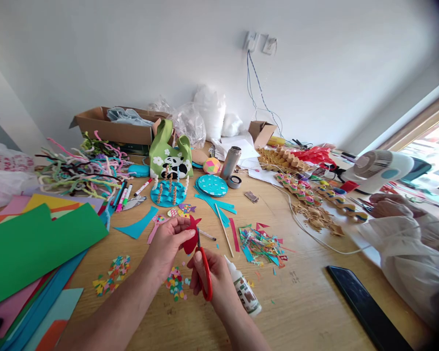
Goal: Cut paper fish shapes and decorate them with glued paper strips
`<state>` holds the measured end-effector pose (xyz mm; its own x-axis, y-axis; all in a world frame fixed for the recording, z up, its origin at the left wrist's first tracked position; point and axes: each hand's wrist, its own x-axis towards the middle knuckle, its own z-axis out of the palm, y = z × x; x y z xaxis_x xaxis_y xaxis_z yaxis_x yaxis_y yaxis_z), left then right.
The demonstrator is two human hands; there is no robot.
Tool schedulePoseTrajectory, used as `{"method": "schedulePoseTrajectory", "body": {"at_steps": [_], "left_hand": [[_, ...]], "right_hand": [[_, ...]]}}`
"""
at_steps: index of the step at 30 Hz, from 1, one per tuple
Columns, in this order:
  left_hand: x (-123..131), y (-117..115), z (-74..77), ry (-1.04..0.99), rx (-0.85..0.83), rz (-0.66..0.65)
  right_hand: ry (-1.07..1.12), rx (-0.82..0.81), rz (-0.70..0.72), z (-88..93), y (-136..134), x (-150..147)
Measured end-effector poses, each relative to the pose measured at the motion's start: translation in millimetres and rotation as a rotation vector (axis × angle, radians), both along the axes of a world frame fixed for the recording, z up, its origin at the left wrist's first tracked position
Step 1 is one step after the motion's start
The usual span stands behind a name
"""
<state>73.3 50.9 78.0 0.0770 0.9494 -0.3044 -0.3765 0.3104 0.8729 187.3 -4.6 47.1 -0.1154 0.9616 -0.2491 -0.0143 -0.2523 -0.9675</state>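
Between the thumb and fingers of my left hand (170, 240) is a dark red paper cutout (190, 242) with pointed tips at its top. My right hand (215, 273) grips red-handled scissors (206, 275), whose blades point up at the cutout's right edge. Just right of my right hand, a white glue bottle (247, 292) lies tilted on the wooden table. Small coloured paper dots (175, 282) lie beneath my hands. Beyond them are fish-shaped paper cutouts (186, 209) and a blue disc (168, 194) with upright twisted sticks.
Green card (44, 243) tops stacked paper at left. Pipe cleaners (84, 168), a panda bag (171, 156) and a metal flask (231, 163) stand behind. Paper scraps (261, 243) lie right of centre. A phone (366, 307), a white cable (314, 239) and a fan (380, 168) are at right.
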Motion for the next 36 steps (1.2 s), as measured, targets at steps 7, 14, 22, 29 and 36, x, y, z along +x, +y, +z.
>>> {"method": "schedulePoseTrajectory", "body": {"at_steps": [7,14,22,29,36], "left_hand": [[0.3,-0.4,-1.9,-0.003,0.004,-0.013],[0.3,0.5,-2.5,-0.027,0.001,-0.022],[-0.8,2.7,-0.1,-0.008,-0.01,-0.011],[-4.2,4.5,-1.7,0.008,-0.008,-0.037],[-7.8,5.1,-2.1,0.034,0.002,-0.083]], "right_hand": [[0.018,0.008,-0.01,1.5,-0.7,-0.5],[0.016,0.002,-0.007,0.5,0.2,0.4],[0.046,-0.013,-0.015,-0.4,0.6,0.2],[0.043,-0.023,-0.005,1.0,0.1,0.1],[0.028,-0.029,0.002,2.3,-1.1,-0.6]]}}
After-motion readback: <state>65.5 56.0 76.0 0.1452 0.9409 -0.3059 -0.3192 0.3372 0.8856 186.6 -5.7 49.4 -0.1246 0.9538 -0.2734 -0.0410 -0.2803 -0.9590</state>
